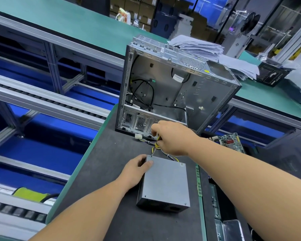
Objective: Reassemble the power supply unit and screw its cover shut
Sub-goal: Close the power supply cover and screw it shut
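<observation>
While the left hand (137,166) grips the power supply unit (165,183) (grey, cover on), right hand (170,138) clasping a screwdriver (155,145), tip at its far corner.

Left hand (137,168) gripping power supply unit (165,183); right hand (172,138) holding screwdriver (155,145) at its corner

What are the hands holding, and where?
The right hand grips a screwdriver by its handle. The left hand holds the power supply at its far left corner.
</observation>
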